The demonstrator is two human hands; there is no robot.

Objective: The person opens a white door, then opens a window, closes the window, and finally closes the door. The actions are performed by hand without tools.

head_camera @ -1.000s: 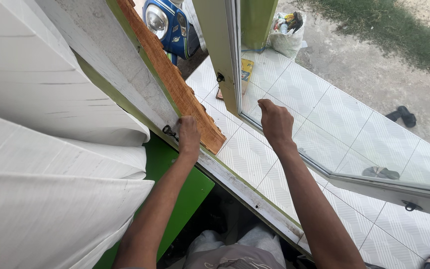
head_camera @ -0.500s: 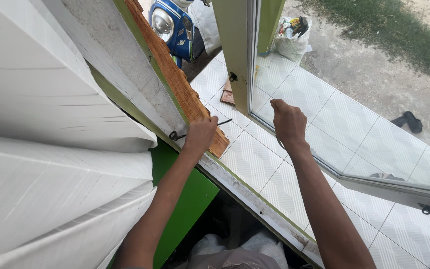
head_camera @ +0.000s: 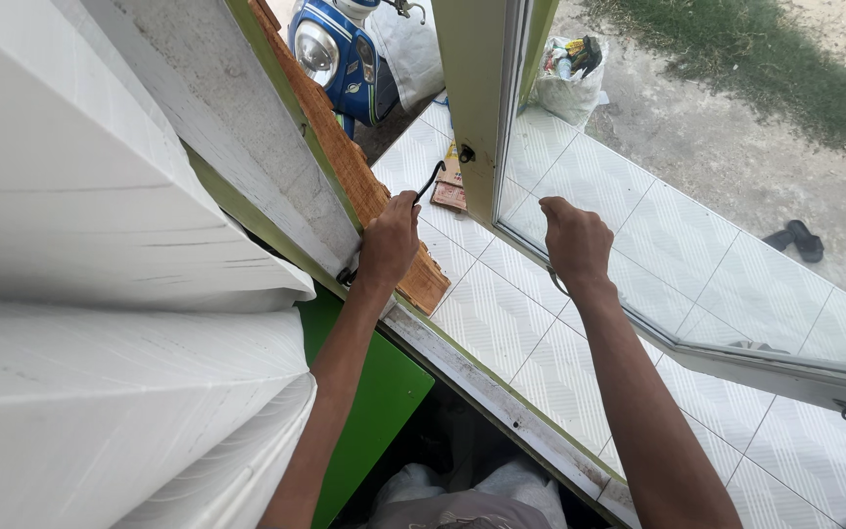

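My left hand (head_camera: 390, 239) is closed around a thin black metal window hook (head_camera: 430, 179), lifted so its curved tip points toward the small eye (head_camera: 466, 154) on the pale green window frame (head_camera: 472, 98). The hook's base is pinned on the sill (head_camera: 501, 407) near the rough brown wooden board (head_camera: 345, 157). My right hand (head_camera: 576, 239) grips the lower edge of the open glass window pane (head_camera: 697, 255), holding it out over the tiled porch.
A white curtain (head_camera: 90, 294) fills the left. A green panel (head_camera: 364, 402) lies below the sill. Outside are a blue scooter (head_camera: 340, 54), a white bag of rubbish (head_camera: 565, 69), black sandals (head_camera: 795, 237) and grass beyond the white tiles (head_camera: 501, 313).
My left hand took the black hook from beside the sill and swung it upward toward the window frame. My right hand stayed on the pane's edge.
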